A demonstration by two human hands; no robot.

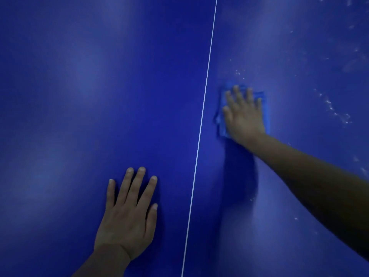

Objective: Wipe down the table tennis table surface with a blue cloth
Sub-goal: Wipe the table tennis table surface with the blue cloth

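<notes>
Blue cloth (221,118) lies bunched flat on the table surface (79,96), on the right half, just beside the thin white centre line (205,90) but not touching it. My right hand (244,116) lies on top of it, palm down, fingers straight and slightly spread, pressing the cloth to the table; nothing is pinched or curled round. Cloth edges show past my fingertips at the far side and along both flanks of the hand, a brighter blue than the table. My right forearm (309,176) reaches in from the lower right corner, bare, casting a dark shadow on the surface beneath the wrist. Beyond and to the right of the cloth: pale specks and streaks (337,110) scattered over the blue, one small cluster just past my fingertips, a longer trail further right, more smears near the top right corner. Whether these are water or dust, I cannot tell. My left hand (127,214) rests flat on the left half, near the bottom, fingers straight and spread, holding nothing, thumb side toward the centre line and clear of it. The left half shows only soft, blurry light reflections.
</notes>
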